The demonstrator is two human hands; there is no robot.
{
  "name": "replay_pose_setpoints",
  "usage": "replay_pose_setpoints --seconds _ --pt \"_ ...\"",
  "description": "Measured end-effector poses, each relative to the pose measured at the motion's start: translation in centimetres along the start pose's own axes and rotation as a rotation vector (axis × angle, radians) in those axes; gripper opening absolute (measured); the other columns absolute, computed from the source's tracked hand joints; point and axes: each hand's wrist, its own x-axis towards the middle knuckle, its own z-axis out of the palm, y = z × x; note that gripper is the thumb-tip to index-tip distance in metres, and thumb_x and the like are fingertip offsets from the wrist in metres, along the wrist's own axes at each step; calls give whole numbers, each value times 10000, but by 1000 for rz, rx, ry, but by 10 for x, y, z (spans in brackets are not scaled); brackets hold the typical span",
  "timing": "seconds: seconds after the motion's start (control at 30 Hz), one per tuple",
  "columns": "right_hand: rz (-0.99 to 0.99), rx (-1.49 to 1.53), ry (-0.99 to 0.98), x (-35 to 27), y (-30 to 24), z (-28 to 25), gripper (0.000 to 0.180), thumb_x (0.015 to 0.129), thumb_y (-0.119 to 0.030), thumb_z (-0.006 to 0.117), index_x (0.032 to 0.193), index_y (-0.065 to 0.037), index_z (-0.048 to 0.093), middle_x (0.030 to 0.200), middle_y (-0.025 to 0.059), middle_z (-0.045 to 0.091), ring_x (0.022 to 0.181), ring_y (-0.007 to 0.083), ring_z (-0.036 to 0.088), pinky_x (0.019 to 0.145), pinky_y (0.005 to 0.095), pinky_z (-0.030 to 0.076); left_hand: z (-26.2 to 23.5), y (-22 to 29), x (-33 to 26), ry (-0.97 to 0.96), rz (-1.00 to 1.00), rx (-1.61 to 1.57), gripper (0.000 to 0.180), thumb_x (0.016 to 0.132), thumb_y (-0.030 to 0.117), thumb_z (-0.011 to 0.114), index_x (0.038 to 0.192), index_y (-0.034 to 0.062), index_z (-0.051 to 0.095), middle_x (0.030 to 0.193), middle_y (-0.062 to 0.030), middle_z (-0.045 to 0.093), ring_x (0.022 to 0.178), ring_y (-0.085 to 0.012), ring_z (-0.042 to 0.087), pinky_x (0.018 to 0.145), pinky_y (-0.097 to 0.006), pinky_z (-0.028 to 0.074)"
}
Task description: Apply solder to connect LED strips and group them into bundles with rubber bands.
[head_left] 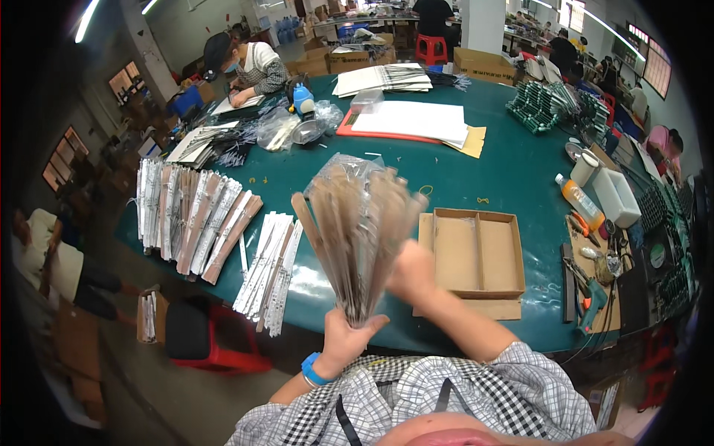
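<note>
A thick bundle of long, thin brown and whitish strips [355, 230] stands upright in front of me, fanned out at its upper end. My left hand [344, 338] is wrapped round the narrow lower end of it. Close against the bundle's right side is my right hand [413, 271], blurred, its fingers partly hidden by the strips. Clear plastic film [349, 165] shows behind the bundle's top. Left of it, a smaller pile of white and brown strips [269, 267] lies over the table's near edge, beside a wide row of similar bundles [190, 215].
An open cardboard box with a divider [477, 291] sits right of my hands on the green table [520, 178]. Farther right are an orange bottle [580, 202], pliers [584, 227] and a glue gun [593, 305]. White sheets [409, 120] lie beyond; a co-worker [249, 70] works at far left.
</note>
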Motion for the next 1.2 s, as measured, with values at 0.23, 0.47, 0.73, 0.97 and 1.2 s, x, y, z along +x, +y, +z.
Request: replay_pose_setpoints --seconds 0.23,0.47,0.73,0.97,1.2 --pt "-151 -167 86 49 23 -37 67 749 -91 680 709 -108 630 819 51 600 768 259 625 604 387 515 -61 11 2 132 -176 -560 223 789 -69 616 997 -30 548 770 -91 592 549 -191 600 526 -343 528" --pt "106 412 -86 31 40 -93 165 750 -164 813 741 -106 658 915 13 629 894 242 617 689 369 514 -115 -5 7 106 -193 -48 357 717 -16 640 1064 -46 562 856 -116 651 684 -208 641 659 -353 553" --pt "-251 621 -181 2 8 -96 177 747 -146 838 772 -92 672 956 -15 678 1096 263 537 929 384 461 -80 -44 25 -265 -123 846 676 674 156 792 1278 -25 548 955 -218 671 868 -379 650 780 -422 527" --pt "-107 778 -189 -11 -8 -56 237 768 -196 826 763 -53 637 722 87 617 681 268 608 615 372 484 -75 -57 26 7 186 1164 735 751 254 824 1315 -86 497 1298 -236 559 1135 -399 535 937 -454 468" --pt "-364 524 195 11 -34 -37 195 671 -119 830 750 -75 656 646 63 580 594 254 565 547 364 448 -20 13 31 -73 264 210 582 734 159 851 1246 -6 629 1201 -158 669 1057 -254 644 884 -346 512"
